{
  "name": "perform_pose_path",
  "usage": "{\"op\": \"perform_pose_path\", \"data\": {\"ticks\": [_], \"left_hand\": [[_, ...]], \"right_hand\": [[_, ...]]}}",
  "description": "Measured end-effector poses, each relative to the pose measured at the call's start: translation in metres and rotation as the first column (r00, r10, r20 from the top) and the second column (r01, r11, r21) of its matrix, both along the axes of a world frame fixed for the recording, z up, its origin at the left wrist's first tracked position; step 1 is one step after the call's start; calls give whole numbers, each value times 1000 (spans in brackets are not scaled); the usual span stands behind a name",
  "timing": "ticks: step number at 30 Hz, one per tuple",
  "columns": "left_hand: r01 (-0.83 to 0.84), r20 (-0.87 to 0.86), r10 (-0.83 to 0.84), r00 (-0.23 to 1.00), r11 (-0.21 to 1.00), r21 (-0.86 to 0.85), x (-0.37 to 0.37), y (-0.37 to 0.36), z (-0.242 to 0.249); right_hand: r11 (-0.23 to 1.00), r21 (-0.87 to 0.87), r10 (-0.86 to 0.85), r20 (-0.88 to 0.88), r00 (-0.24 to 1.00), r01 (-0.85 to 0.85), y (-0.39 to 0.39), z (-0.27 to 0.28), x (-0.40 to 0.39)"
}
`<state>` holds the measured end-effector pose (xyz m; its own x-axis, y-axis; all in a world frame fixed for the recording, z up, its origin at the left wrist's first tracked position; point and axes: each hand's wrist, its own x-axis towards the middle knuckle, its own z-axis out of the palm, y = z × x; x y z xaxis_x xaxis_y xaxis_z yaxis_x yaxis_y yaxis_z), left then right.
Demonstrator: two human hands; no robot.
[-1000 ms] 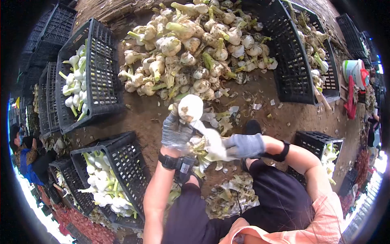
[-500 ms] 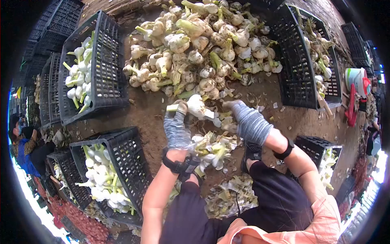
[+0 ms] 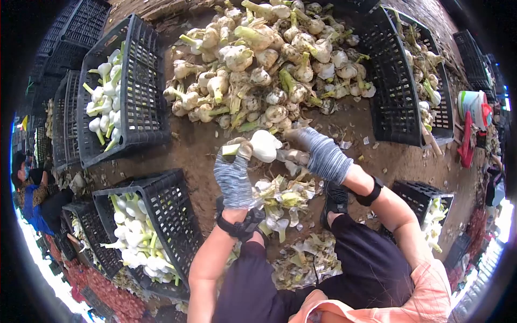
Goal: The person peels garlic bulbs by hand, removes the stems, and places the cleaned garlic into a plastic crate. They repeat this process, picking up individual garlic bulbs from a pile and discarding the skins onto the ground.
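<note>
Centre of frame: left hand point(image 3: 233, 175) grips garlic bulb point(image 3: 264, 146) by its stem. Versus half a second earlier, right hand point(image 3: 322, 155) has shifted left, nearer the bulb (fingertips blurred; cannot tell whether they pinch anything). Garlic pile point(image 3: 253, 72), upper centre: unchanged.

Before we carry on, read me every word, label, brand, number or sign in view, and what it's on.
No text can be read.
White bucket: too small to make out any lettering.
Black band on the left wrist: no legible marking.
Black crates: no lettering visible.
</note>
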<state>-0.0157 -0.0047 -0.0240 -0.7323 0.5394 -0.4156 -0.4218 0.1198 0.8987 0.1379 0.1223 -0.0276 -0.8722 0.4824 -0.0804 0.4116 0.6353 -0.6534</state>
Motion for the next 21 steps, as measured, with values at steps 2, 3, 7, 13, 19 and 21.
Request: {"op": "perform_pose_path", "data": {"ticks": [2, 3, 7, 13, 19, 21], "left_hand": [[71, -126, -68, 990, 997, 27, 0, 1, 2], [105, -131, -99, 986, 994, 37, 0, 0, 6], [124, 142, -139, 980, 986, 111, -15, -12, -2], [-42, 651, -125, 748, 971, 234, -24, -24, 6], [-358, 698, 53, 714, 885, 299, -87, -22, 36], [-425, 666, 3, 746, 772, 473, -139, -25, 46]], "right_hand": [[898, -377, -275, -75, 959, 228, -6, 4, -13], [810, -564, -297, -156, 942, 162, -7, 4, -23], [513, -828, -207, 135, 969, 225, -3, -17, -27], [-147, -989, -264, 72, 962, 34, -6, 8, -30], [519, -762, 521, -77, 850, -387, -11, 1, -18], [877, -84, 481, 177, 859, -474, -9, 1, -17]]}}
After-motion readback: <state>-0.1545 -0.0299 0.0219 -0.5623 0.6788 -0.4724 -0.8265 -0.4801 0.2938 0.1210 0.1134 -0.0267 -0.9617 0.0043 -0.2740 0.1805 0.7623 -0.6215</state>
